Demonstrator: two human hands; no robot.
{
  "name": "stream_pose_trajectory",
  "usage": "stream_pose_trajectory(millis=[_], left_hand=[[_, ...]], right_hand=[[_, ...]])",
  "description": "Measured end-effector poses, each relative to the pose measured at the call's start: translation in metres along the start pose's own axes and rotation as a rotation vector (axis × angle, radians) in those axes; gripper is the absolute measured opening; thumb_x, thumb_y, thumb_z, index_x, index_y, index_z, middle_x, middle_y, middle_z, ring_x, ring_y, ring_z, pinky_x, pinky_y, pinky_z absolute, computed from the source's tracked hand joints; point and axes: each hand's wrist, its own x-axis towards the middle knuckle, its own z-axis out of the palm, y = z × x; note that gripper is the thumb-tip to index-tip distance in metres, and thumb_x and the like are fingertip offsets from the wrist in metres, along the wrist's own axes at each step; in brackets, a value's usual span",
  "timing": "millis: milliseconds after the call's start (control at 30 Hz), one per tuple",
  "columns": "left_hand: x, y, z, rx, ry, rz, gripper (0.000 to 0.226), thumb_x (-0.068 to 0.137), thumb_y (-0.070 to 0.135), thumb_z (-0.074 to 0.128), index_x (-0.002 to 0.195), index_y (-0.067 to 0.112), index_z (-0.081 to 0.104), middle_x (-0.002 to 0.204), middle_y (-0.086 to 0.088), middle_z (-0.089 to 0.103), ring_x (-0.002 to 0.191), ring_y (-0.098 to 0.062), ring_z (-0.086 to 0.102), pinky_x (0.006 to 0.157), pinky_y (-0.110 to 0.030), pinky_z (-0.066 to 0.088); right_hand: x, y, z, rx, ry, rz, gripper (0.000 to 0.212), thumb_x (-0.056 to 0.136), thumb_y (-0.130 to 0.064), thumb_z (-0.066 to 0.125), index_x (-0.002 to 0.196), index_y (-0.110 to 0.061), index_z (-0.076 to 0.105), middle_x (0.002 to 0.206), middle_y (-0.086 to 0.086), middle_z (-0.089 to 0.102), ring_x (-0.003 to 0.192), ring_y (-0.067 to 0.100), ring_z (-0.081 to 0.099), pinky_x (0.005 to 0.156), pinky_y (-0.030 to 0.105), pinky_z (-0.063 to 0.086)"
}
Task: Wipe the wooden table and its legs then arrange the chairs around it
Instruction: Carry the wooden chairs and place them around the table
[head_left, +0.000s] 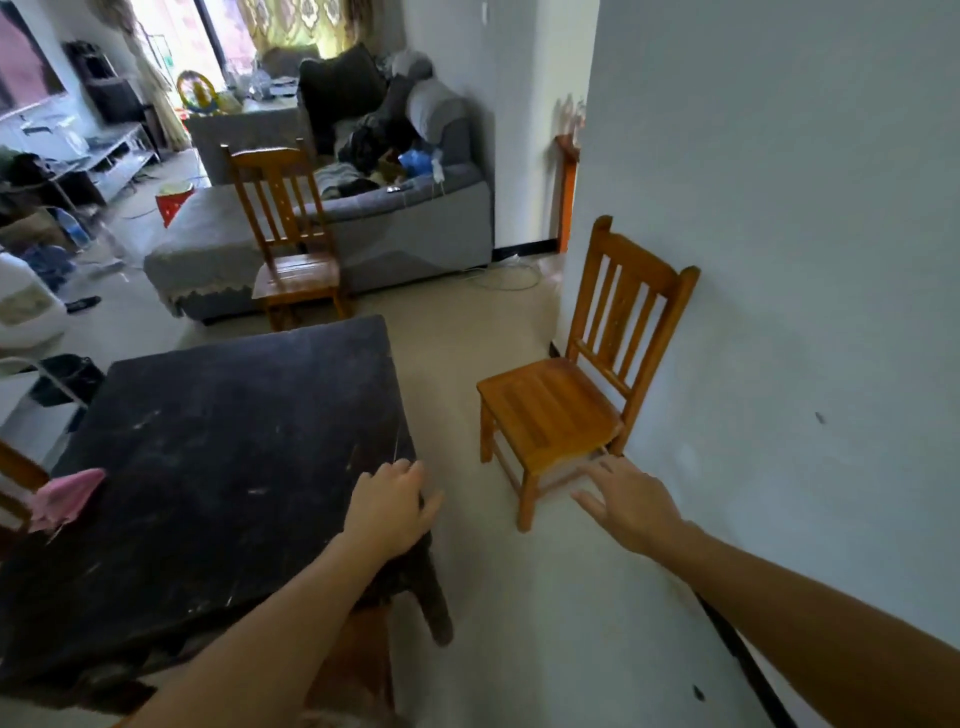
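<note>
The dark wooden table (218, 447) fills the lower left of the head view, its top scuffed. My left hand (397, 506) rests on the table's near right corner, fingers over the edge. My right hand (631, 504) is open in the air, fingers spread, just in front of a wooden chair (550, 410) that stands with its back against the right wall. A second wooden chair (296, 260) stands beyond the table's far edge, before the sofa. A pink cloth (65, 499) lies on the table's left edge. Part of another chair (358, 660) shows under the table's near side.
A grey sofa (395, 234) with clothes on it stands behind the far chair. A white wall (779, 260) runs along the right. Bare floor (457, 364) lies between table and wall chair. Clutter and a black bin (67, 374) sit at the left.
</note>
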Motion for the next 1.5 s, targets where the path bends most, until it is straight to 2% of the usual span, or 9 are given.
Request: stream_pose_trajectory(millis=[200,367,633,800,1000,1133,1267,1367,1500], left_hand=[[0.12,0.049,0.006,0.063,0.011,0.135,0.048,0.095,0.051,0.038,0.135,0.023,0.043,0.13,0.002,0.051,0.118,-0.018,0.048,0.099,-0.036,0.039],[0.246,0.069,0.005,0.11,-0.027,0.209,0.052,0.096,0.055,0.032,0.137,0.023,0.04,0.134,0.0,0.046,0.125,-0.02,0.044,0.103,-0.038,0.035],[0.422,0.12,-0.03,0.136,-0.017,0.375,0.053,0.097,0.055,0.028,0.139,0.023,0.037,0.138,-0.001,0.043,0.128,-0.021,0.04,0.109,-0.04,0.031],[0.506,0.171,-0.028,0.09,0.036,0.499,0.049,0.097,0.053,0.032,0.137,0.025,0.04,0.136,0.001,0.045,0.126,-0.017,0.04,0.109,-0.036,0.028],[0.619,0.23,-0.014,0.152,0.015,0.574,0.054,0.096,0.056,0.027,0.139,0.024,0.036,0.142,-0.001,0.042,0.132,-0.021,0.037,0.111,-0.04,0.027],[0.694,0.27,-0.008,0.184,-0.014,0.6,0.057,0.097,0.056,0.026,0.144,0.024,0.031,0.15,-0.005,0.033,0.139,-0.025,0.028,0.112,-0.043,0.026],[0.746,0.304,0.013,0.211,-0.106,0.61,0.063,0.096,0.061,0.019,0.149,0.028,0.022,0.158,-0.007,0.016,0.146,-0.03,0.01,0.117,-0.05,0.016],[0.768,0.314,0.037,0.254,-0.172,0.614,0.068,0.092,0.067,0.011,0.149,0.032,0.018,0.16,-0.007,0.009,0.147,-0.031,-0.001,0.117,-0.054,0.01],[0.772,0.31,0.05,0.197,-0.126,0.64,0.068,0.089,0.069,0.011,0.145,0.032,0.026,0.157,-0.005,0.019,0.147,-0.03,0.0,0.117,-0.054,0.012]], right_hand=[[0.067,0.082,-0.02,0.021,0.048,0.121,0.035,0.096,-0.049,0.047,0.121,-0.027,0.057,0.118,-0.006,0.058,0.109,0.015,0.057,0.085,0.026,0.047],[0.144,0.137,-0.047,-0.069,0.112,0.185,0.043,0.099,-0.052,0.038,0.13,-0.026,0.053,0.127,-0.003,0.059,0.111,0.013,0.057,0.089,0.027,0.05],[0.251,0.205,-0.102,-0.112,0.207,0.369,0.048,0.1,-0.046,0.043,0.14,-0.021,0.047,0.142,0.0,0.052,0.126,0.018,0.051,0.099,0.032,0.046],[0.316,0.268,-0.12,-0.119,0.249,0.41,0.055,0.097,-0.044,0.049,0.144,-0.016,0.042,0.144,0.006,0.049,0.129,0.024,0.049,0.101,0.037,0.046],[0.405,0.345,-0.132,0.007,0.263,0.428,0.062,0.097,-0.049,0.048,0.147,-0.016,0.034,0.147,0.006,0.044,0.134,0.025,0.042,0.105,0.041,0.04],[0.442,0.383,-0.121,0.186,0.118,0.479,0.061,0.096,-0.054,0.045,0.144,-0.017,0.04,0.134,0.006,0.057,0.118,0.023,0.057,0.098,0.037,0.045],[0.445,0.397,-0.102,0.244,0.153,0.451,0.041,0.093,-0.055,0.051,0.113,-0.02,0.055,0.098,0.0,0.063,0.077,0.014,0.062,0.072,0.026,0.053],[0.445,0.399,-0.101,0.244,0.136,0.439,0.037,0.091,-0.057,0.052,0.104,-0.022,0.053,0.091,-0.002,0.057,0.072,0.014,0.059,0.07,0.03,0.054],[0.444,0.399,-0.103,0.19,0.137,0.423,0.038,0.089,-0.058,0.054,0.097,-0.021,0.053,0.086,-0.003,0.056,0.067,0.014,0.057,0.067,0.031,0.054]])
